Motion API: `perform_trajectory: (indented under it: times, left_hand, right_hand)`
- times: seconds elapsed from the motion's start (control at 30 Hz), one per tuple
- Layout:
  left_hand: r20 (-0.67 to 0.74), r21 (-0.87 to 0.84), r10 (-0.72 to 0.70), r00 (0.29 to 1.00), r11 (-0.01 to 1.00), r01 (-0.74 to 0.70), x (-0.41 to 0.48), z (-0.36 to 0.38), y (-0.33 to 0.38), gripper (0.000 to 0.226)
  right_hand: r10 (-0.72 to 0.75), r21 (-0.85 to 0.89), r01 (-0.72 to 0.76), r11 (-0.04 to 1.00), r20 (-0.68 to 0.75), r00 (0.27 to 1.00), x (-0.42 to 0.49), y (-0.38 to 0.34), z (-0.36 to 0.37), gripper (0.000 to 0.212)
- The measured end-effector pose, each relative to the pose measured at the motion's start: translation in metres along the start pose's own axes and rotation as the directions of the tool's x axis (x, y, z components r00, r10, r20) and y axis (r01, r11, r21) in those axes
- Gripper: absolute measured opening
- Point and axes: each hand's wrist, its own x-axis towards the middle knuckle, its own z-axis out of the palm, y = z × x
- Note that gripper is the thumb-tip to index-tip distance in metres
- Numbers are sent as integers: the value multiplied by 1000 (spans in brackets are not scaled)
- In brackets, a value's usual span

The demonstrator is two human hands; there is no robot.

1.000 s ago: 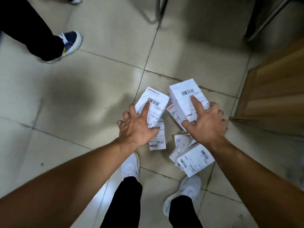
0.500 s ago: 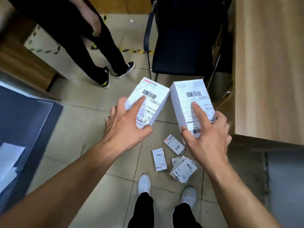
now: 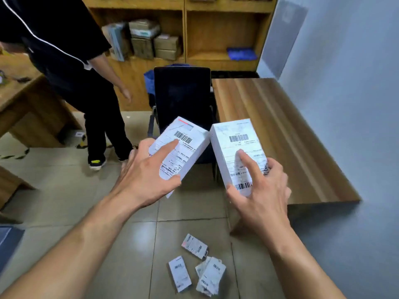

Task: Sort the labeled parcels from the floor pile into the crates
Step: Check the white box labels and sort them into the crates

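My left hand (image 3: 144, 180) grips a white labelled parcel (image 3: 187, 145) with a red stripe at its top, index finger laid across the label. My right hand (image 3: 261, 190) grips a second white labelled parcel (image 3: 235, 145), index finger on its label. Both boxes are held at chest height, their top corners almost touching. Below, on the tiled floor, lie several small labelled parcels: one apart at the left (image 3: 179, 273), one further up (image 3: 195, 246), and a small overlapping heap (image 3: 210, 276). No crate is in view.
A wooden table (image 3: 280, 134) stands at the right against a grey wall. A black chair (image 3: 182, 96) is straight ahead behind the parcels. A person in black (image 3: 71, 61) stands at the left beside a wooden desk (image 3: 23, 100). Shelves with boxes (image 3: 151, 39) line the back.
I have stood up with both parcels, lifting them off the floor pile. The view has tilted up from the floor to the chair, table and shelves. The other person has stepped closer.
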Motion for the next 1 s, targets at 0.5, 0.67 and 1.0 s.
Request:
perform_trajectory:
  times: [0.5,0.67,1.0]
  left_hand:
    - [78,-200,605,792,788,-582,-18,-33,56,90]
    - [127,-270,779,614,623,-734,-71,-28,110,87]
    - [156,-473,959,237,283,-834,-244,-19,199,82]
  right_hand:
    - [400,121,-390,913,-452,797,-157,-42,-71,77]
    - [506,104,-551,828,-563,653,-245,-31,-107,79]
    - [601,206,-734,647,-731,324,-465,-31,-162,92]
